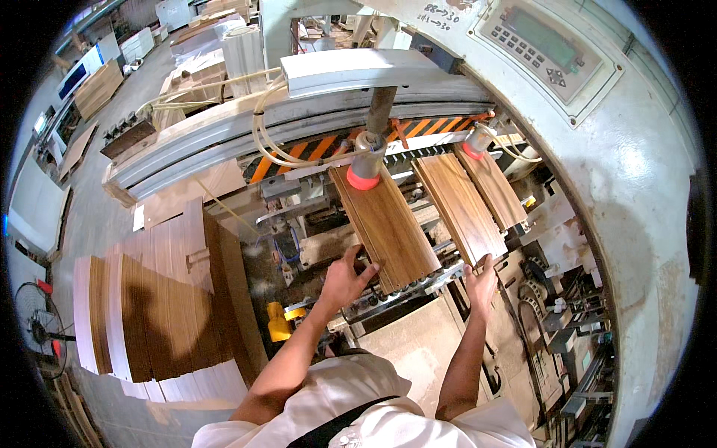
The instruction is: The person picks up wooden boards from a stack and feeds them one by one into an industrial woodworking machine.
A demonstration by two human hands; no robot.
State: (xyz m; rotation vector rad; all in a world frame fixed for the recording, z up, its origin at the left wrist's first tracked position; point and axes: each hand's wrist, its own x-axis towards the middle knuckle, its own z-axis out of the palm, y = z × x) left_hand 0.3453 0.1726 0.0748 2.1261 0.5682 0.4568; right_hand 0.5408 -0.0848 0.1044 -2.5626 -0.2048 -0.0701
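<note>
Three brown wood-grain boards lie side by side on the machine bed. My left hand (347, 280) is at the left long edge of the left board (388, 231), its thumb and forefinger apart and touching that edge near the near end. My right hand (479, 287) grips the near end of the middle board (459, 209) with thumb and fingers; the fingers underneath are partly hidden. Beyond it lies the narrower right board (493, 187). A round press foot with a red-orange rim (363, 178) stands on the far end of the left board. A similar foot (476, 143) is at the right board.
At the left stands a tall stack of wood-grain boards (164, 313). A grey beam (358, 71) spans above the bed, with yellowish hoses hanging. A machine housing with a keypad panel (549, 48) rises at right. A yellow part (278, 322) sits by my left forearm.
</note>
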